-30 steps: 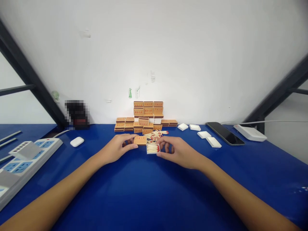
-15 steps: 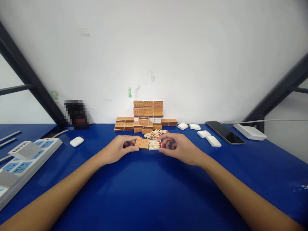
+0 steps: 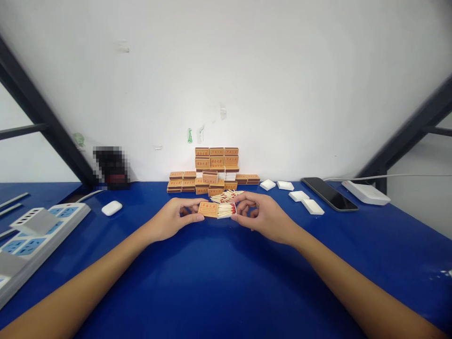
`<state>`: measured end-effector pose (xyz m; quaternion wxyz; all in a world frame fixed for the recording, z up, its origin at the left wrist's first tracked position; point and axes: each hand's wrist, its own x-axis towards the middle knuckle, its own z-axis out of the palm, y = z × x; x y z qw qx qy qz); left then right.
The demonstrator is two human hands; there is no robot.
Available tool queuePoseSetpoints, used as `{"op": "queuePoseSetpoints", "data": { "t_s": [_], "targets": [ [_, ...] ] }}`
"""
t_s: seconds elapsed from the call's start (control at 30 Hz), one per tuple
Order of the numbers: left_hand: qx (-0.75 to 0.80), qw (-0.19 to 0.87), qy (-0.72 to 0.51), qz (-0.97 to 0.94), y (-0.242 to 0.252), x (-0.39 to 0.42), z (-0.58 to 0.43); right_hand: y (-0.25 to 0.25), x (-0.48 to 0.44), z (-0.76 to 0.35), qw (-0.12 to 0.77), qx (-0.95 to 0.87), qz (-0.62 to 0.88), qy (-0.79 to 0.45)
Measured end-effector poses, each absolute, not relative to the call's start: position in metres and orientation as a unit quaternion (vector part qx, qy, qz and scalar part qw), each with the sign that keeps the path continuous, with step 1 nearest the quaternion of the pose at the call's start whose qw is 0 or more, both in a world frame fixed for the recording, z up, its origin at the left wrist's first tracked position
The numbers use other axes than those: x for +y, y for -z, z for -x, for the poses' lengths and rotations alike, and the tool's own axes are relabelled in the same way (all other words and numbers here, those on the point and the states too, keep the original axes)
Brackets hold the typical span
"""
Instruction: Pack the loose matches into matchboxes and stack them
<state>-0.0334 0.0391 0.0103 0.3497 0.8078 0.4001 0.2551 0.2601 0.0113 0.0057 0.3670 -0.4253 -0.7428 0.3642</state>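
Note:
My left hand (image 3: 173,216) pinches an orange matchbox sleeve (image 3: 208,209) just above the blue table (image 3: 219,278). My right hand (image 3: 262,216) grips a white inner tray full of red-tipped matches (image 3: 226,210), whose left end sits partly inside the sleeve. Behind both hands lies a loose heap of matches (image 3: 226,196). Further back, against the white wall, stands a stack of orange matchboxes (image 3: 213,172).
Several empty white trays (image 3: 300,197) lie at the right, beside a black phone (image 3: 329,193) and a white flat box (image 3: 366,192). At the left are a white earbud case (image 3: 112,207) and a grey power strip (image 3: 33,233). Dark slanted struts flank both sides.
My right hand has lifted the filled tray from the table, brought it left to the sleeve and slid its end partly in. My left hand has kept the sleeve almost still.

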Motion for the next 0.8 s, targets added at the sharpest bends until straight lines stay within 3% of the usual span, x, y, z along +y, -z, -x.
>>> {"op": "queuePoseSetpoints", "data": {
  "t_s": [0.53,0.8],
  "targets": [
    [0.382,0.425,-0.272,-0.774,-0.007,0.025,0.019,0.000,-0.004,-0.233,0.363,-0.696,0.433,-0.443],
    [0.399,0.331,-0.329,-0.789,-0.015,0.017,0.015,0.003,-0.021,-0.220,0.338,-0.747,0.438,-0.368]
  ]
}}
